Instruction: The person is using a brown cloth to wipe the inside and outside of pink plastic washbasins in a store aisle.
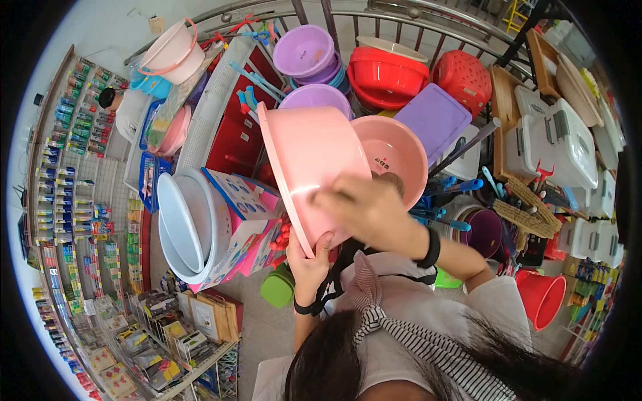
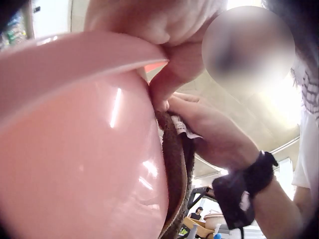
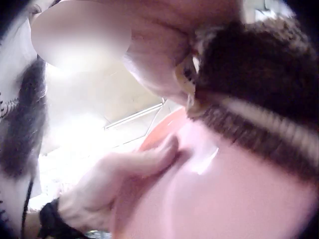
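A pink plastic basin (image 1: 311, 150) is tipped on its side in front of the person, rim toward the left. The left hand (image 1: 309, 264) grips its lower rim, the thumb (image 3: 167, 149) lying over the outer wall in the right wrist view. The right hand (image 1: 364, 207), blurred in the head view, is up against the basin's outside and pinches a brown fuzzy cloth (image 2: 175, 174) with a white tag. In the right wrist view the folded cloth (image 3: 264, 69) lies along the pink wall. A second pink basin (image 1: 401, 144) stands just behind.
Stacked purple basins (image 1: 304, 50), red basins (image 1: 388, 73) and a purple lid (image 1: 433, 120) stand beyond. Light-blue tubs (image 1: 184, 224) sit at left, clear storage boxes (image 1: 562, 144) at right. A green stool-like item (image 1: 277, 286) is on the floor, a red bucket (image 1: 542, 297) lower right.
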`<state>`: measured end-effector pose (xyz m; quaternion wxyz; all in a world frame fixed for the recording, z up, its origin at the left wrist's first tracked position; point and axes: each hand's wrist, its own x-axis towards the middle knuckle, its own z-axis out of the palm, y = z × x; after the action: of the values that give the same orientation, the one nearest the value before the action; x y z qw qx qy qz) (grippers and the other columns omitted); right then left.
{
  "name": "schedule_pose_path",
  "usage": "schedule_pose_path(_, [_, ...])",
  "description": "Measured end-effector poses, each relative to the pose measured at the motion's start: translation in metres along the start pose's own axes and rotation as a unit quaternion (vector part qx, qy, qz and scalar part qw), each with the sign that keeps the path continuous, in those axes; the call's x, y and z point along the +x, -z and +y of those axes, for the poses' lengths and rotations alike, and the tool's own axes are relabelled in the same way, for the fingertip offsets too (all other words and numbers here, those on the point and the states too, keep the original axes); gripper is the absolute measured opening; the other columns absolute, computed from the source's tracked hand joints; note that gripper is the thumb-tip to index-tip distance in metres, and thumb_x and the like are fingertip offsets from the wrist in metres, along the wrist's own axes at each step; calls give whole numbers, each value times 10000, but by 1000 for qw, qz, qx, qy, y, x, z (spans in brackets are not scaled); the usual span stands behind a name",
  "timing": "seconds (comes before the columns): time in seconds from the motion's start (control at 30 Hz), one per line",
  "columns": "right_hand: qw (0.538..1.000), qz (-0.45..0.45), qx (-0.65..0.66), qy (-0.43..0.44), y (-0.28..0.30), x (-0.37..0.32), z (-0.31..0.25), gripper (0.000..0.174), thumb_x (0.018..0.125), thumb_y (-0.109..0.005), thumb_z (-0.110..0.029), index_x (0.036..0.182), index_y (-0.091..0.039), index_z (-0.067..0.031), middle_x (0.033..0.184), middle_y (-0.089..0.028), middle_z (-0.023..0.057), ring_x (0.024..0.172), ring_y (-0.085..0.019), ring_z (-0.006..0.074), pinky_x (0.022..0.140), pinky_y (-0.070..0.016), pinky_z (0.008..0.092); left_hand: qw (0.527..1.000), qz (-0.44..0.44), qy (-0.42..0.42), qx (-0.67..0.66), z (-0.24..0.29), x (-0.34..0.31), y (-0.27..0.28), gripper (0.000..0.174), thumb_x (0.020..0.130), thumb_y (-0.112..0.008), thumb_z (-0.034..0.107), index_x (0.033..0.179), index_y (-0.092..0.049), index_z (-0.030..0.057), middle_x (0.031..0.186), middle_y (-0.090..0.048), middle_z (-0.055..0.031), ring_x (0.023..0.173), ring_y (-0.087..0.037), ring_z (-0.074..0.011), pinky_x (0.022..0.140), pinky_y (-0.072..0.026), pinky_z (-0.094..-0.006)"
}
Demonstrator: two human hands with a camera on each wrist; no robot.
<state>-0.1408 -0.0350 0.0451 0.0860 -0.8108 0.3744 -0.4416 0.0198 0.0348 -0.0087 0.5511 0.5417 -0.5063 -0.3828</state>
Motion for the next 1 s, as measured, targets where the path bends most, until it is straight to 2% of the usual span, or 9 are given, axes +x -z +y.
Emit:
schedule_pose_path(0.07, [996,-21,-81,-44,8,10,25,292,757,-607,-93,1048,-628,-93,831,-562,63,651,-622,227,517,-498,332,999,-7,-27,24,0,1,4,432,838,-760,182,1146,-547,-34,929,-691,-153,829,-676,-172,724,-523,-304])
schedule_pose_path(0.13, [997,0,-24,-77,9,14,41,304,752,-619,-83,1056,-618,-82,842,-569,68,656,-623,234,520,-506,334,992,-34,-73,95,0,1,3,417,827,-769,181,1126,-563,-24,915,-695,-146,815,-684,-176,712,-529,-305])
schedule_pose_path(0.33, [996,-43,84,7,-9,-13,-9,356,752,-664,-141,1095,-597,-76,876,-554,65,644,-605,224,532,-505,334,999,-29,-11,35,-12,4,9,373,830,-769,185,1079,-575,-13,843,-703,-108,756,-684,-158,669,-530,-290])
schedule_pose_path(0.43, [993,-49,86,-58,-5,1,20,289,797,-634,-104,1083,-608,-74,864,-549,90,682,-601,245,581,-496,359,996,-49,-37,64,-10,5,14,333,842,-755,182,1052,-580,-8,813,-704,-118,738,-703,-198,665,-532,-297])
schedule_pose_path(0.5, [991,-15,86,-98,-1,12,37,236,836,-618,-95,1069,-620,-64,848,-549,101,699,-596,252,608,-487,363,971,-106,-59,205,-2,7,13,259,833,-709,76,1044,-586,-10,784,-704,-121,719,-709,-262,676,-540,-319])
schedule_pose_path(0.6, [968,39,177,-172,15,24,41,156,928,-553,-113,1024,-634,-20,806,-547,124,706,-566,247,636,-451,352,950,-181,-149,206,-9,7,11,282,774,-639,-36,1050,-597,1,778,-702,-128,727,-696,-317,687,-543,-354])
schedule_pose_path(0.67, [944,27,227,-238,27,26,29,185,966,-532,-128,995,-634,23,765,-533,130,700,-532,216,641,-414,323,956,-185,-123,189,-9,7,11,339,718,-581,-89,1039,-616,16,799,-706,-123,736,-698,-312,694,-537,-377])
schedule_pose_path(0.8, [936,-3,254,-245,28,16,18,253,857,-704,-170,959,-624,48,692,-451,84,632,-427,132,576,-368,301,947,-220,-123,199,-26,14,24,328,740,-582,-96,1056,-598,-10,790,-709,-149,721,-699,-310,666,-528,-352])
schedule_pose_path(1.0, [912,43,263,-311,14,11,3,224,776,-759,-109,891,-647,47,641,-445,30,564,-374,71,499,-326,262,922,-210,-172,278,-16,18,21,340,761,-593,-84,1094,-596,-16,849,-710,-165,751,-704,-318,694,-531,-343])
